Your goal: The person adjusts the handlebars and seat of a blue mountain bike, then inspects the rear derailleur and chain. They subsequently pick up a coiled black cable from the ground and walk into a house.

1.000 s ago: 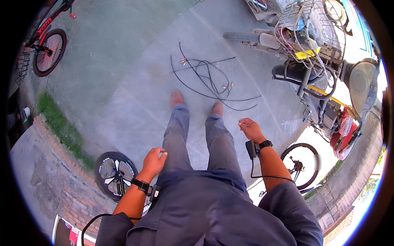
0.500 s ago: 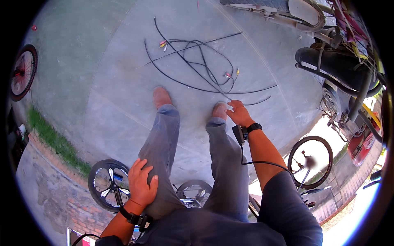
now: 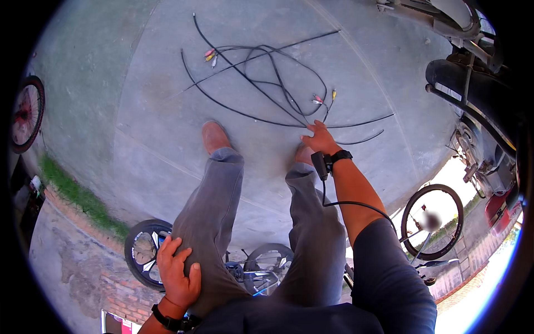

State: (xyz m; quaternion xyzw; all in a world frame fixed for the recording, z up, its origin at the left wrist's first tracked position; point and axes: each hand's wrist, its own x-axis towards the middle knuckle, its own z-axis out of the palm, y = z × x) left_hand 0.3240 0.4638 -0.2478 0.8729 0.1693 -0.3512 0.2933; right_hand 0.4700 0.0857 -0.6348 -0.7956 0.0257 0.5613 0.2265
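Several thin black cables [image 3: 251, 80] lie loosely crossed on the concrete in front of my shoes. Among them is an audio-video cable with red, yellow and white plugs [image 3: 211, 57] at its far left end, and matching plugs [image 3: 317, 99] at its right end. Bent down over the near side of this heap, my right hand [image 3: 321, 137] has its thumb and fingers apart. Its fingertips are right by the black strands, which run partly behind them; whether they touch cannot be made out. My left hand [image 3: 179, 271] rests with spread fingers on my left leg, holding nothing.
Parked motorbikes [image 3: 470, 80] stand along the right side. A bicycle wheel [image 3: 433, 221] is at the lower right, another wheel [image 3: 28, 114] at the far left, and a bicycle [image 3: 267, 267] behind my legs. A grass strip [image 3: 78, 192] borders the concrete at left.
My right hand has moved slightly forward over the cables, its fingers reaching further out. The view has shifted a little. My left hand stays on my leg.
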